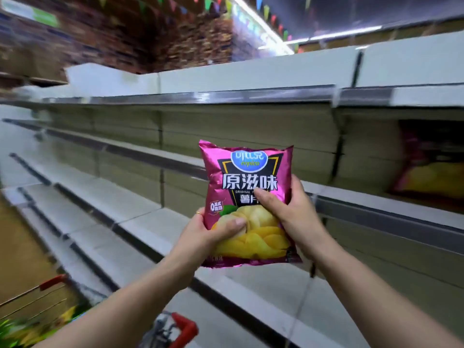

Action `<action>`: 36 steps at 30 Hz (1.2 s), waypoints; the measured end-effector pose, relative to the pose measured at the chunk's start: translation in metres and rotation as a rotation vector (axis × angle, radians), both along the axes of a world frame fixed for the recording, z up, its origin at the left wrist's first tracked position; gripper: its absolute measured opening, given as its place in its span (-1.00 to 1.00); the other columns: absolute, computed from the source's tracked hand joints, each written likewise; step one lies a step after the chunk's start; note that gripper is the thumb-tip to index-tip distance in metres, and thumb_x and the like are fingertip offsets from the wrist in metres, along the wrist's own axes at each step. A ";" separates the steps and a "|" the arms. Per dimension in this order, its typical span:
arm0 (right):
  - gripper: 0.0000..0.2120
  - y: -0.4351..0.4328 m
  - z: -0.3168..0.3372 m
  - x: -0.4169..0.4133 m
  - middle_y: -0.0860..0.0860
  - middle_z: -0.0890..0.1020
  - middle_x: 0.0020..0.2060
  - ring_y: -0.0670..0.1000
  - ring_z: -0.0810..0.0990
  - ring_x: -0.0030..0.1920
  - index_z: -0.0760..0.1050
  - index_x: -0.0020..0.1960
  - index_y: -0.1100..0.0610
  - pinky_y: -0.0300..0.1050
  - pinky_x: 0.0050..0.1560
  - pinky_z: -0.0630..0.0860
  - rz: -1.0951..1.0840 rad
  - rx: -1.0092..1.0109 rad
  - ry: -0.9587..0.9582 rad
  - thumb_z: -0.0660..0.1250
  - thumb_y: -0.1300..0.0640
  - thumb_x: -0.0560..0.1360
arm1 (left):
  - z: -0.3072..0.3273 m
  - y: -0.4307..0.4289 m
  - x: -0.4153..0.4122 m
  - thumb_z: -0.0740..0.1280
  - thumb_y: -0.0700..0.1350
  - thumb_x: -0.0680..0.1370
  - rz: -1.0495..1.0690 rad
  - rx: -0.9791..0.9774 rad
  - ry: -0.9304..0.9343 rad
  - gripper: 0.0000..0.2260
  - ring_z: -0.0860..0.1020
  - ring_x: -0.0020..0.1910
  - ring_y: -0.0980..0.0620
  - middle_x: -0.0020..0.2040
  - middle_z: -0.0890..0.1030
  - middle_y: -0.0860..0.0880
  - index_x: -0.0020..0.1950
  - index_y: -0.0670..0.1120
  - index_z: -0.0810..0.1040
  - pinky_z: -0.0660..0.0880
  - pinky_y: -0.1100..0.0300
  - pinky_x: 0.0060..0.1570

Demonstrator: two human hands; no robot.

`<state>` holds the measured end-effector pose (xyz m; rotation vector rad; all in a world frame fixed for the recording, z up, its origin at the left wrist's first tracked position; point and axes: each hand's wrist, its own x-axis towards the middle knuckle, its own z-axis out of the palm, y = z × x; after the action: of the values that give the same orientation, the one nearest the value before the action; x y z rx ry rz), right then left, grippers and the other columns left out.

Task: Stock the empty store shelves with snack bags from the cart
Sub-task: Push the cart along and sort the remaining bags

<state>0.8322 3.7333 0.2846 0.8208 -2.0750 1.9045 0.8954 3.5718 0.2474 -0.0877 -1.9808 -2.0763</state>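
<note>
The job looks barely begun. A person stands facing a long run of pale shelves (140,197), and nearly every tier I can see, from the near low ones to those running off to the far left, carries nothing. The one exception is at the right edge, where a second pink bag (431,172) (blurred, but in the same colours) sits on a middle tier, so I judge that at least one has been placed.

The snack bag (247,197) in play is held up in the air in front of the shelves, upright, with its printed face toward the person and touching no tier. The left hand (213,237) grips its lower left part, thumb curled across the front over the pictured crisps and fingers behind. The right hand (288,212) clasps the right edge higher up, thumb pressed on the front and fingers wrapped round the back.

Down at the near left, the cart (184,327) shows its red handle ends and wire rim. Inside is a blur of green and yellow that I take for more stock, though I cannot count it. By my reckoning, what is left is to set this bag on a tier and then make many more trips to the cart.
</note>
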 end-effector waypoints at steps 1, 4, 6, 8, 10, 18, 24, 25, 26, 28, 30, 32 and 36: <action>-0.34 0.025 0.008 0.004 -0.09 0.66 0.05 -0.07 0.64 0.05 0.40 0.26 0.02 -0.03 0.09 0.55 -0.045 0.006 0.022 0.53 -0.17 0.25 | 0.009 0.021 -0.003 0.55 0.09 0.11 -0.042 -0.004 0.008 -0.29 0.67 -0.04 -0.05 0.01 0.69 -0.06 0.21 -0.07 0.50 0.61 0.14 -0.10; -0.32 0.095 0.030 0.020 -0.13 0.64 0.04 -0.12 0.63 0.03 0.42 0.25 0.02 -0.11 0.06 0.54 -0.210 0.050 0.084 0.42 -0.23 0.21 | 0.032 0.082 -0.009 0.54 0.04 0.25 -0.195 -0.055 0.037 -0.47 0.67 -0.03 -0.04 0.00 0.69 -0.04 0.17 -0.05 0.55 0.61 0.14 -0.07; -0.34 0.137 0.042 0.028 -0.15 0.63 0.03 -0.11 0.61 0.03 0.43 0.23 0.02 -0.13 0.06 0.54 -0.330 0.081 0.106 0.39 -0.28 0.23 | 0.046 0.122 -0.011 0.50 -0.04 0.35 -0.306 -0.084 0.052 -0.65 0.67 -0.05 -0.02 -0.02 0.70 -0.05 0.10 -0.06 0.59 0.61 0.19 -0.11; -0.33 0.172 0.050 0.027 -0.12 0.64 0.02 -0.06 0.61 0.03 0.48 0.17 0.02 -0.04 0.09 0.55 -0.425 0.083 0.093 0.43 -0.34 0.21 | 0.059 0.159 -0.016 0.43 -0.02 0.38 -0.375 -0.097 0.045 -0.70 0.67 -0.06 0.00 -0.03 0.70 -0.05 0.07 -0.08 0.60 0.61 0.21 -0.10; -0.33 0.201 0.058 0.015 -0.04 0.67 -0.01 0.01 0.64 0.01 0.52 0.08 0.02 0.09 0.11 0.55 -0.466 0.050 0.052 0.46 -0.37 0.13 | 0.071 0.188 -0.029 0.40 0.03 0.33 -0.406 -0.114 0.022 -0.63 0.68 -0.08 0.01 -0.04 0.70 -0.05 0.08 -0.08 0.59 0.61 0.21 -0.12; -0.28 0.260 0.087 -0.041 0.18 0.56 0.15 0.15 0.59 0.08 0.36 0.27 0.28 0.09 0.14 0.54 -0.648 0.019 -0.190 0.44 -0.19 0.33 | 0.106 0.256 -0.111 0.58 0.14 0.18 -0.390 -0.152 -0.126 -0.21 0.67 -0.06 -0.12 0.04 0.66 -0.17 0.29 -0.15 0.43 0.59 -0.02 0.03; -0.50 0.271 0.097 -0.086 0.18 0.46 0.32 0.17 0.45 0.30 0.38 0.35 0.24 -0.06 0.29 0.38 -0.745 0.095 -0.187 0.33 0.00 0.51 | 0.099 0.293 -0.178 0.44 0.00 0.44 -0.383 -0.199 -0.119 -0.57 0.62 -0.23 -0.07 -0.10 0.64 -0.15 0.21 -0.18 0.47 0.58 0.12 -0.17; -0.53 0.272 0.098 -0.094 0.19 0.46 0.32 0.17 0.45 0.29 0.39 0.35 0.26 -0.07 0.29 0.38 -0.740 0.078 -0.173 0.32 0.05 0.52 | 0.098 0.296 -0.188 0.42 -0.02 0.47 -0.377 -0.224 -0.102 -0.60 0.61 -0.23 -0.06 -0.11 0.63 -0.14 0.21 -0.18 0.48 0.57 0.11 -0.13; -0.55 0.272 0.100 -0.100 0.20 0.46 0.31 0.18 0.45 0.29 0.39 0.34 0.28 -0.08 0.28 0.38 -0.750 0.079 -0.184 0.31 0.09 0.53 | 0.097 0.300 -0.199 0.41 -0.02 0.48 -0.383 -0.240 -0.064 -0.60 0.62 -0.19 -0.05 -0.08 0.63 -0.13 0.23 -0.17 0.47 0.57 0.10 -0.09; -0.55 0.275 0.101 -0.112 0.19 0.44 0.33 0.17 0.42 0.32 0.35 0.36 0.30 -0.12 0.25 0.34 -0.791 0.110 -0.227 0.28 0.08 0.56 | 0.097 0.306 -0.219 0.42 -0.02 0.47 -0.399 -0.278 0.049 -0.59 0.61 -0.08 -0.03 0.05 0.61 -0.11 0.23 -0.13 0.41 0.57 0.15 -0.06; -0.53 0.279 0.100 -0.123 0.18 0.42 0.35 0.17 0.40 0.34 0.32 0.38 0.30 -0.14 0.24 0.33 -0.826 0.106 -0.231 0.26 0.07 0.57 | 0.099 0.308 -0.232 0.42 -0.05 0.46 -0.398 -0.351 0.128 -0.56 0.55 0.01 -0.05 0.15 0.55 -0.10 0.25 -0.07 0.33 0.51 0.12 0.07; -0.54 0.279 0.097 -0.128 0.17 0.42 0.34 0.16 0.39 0.34 0.31 0.38 0.29 -0.15 0.21 0.34 -0.854 0.095 -0.226 0.25 0.07 0.58 | 0.098 0.306 -0.241 0.44 -0.01 0.44 -0.450 -0.392 0.132 -0.38 0.52 0.11 -0.08 0.22 0.50 -0.08 0.38 -0.04 0.19 0.46 0.05 0.20; -0.59 0.279 0.090 -0.132 0.15 0.44 0.33 0.14 0.39 0.34 0.34 0.36 0.26 -0.23 0.18 0.29 -0.936 0.106 -0.118 0.26 0.14 0.57 | 0.089 0.299 -0.246 0.40 0.01 0.46 -0.620 -0.290 0.086 -0.42 0.55 0.08 0.05 0.14 0.54 0.03 0.37 0.07 0.17 0.49 0.16 0.08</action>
<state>0.7003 4.0126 0.3750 -0.2637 -2.0674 1.3279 0.6494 3.8711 0.3367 -0.9375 -2.3972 -2.0242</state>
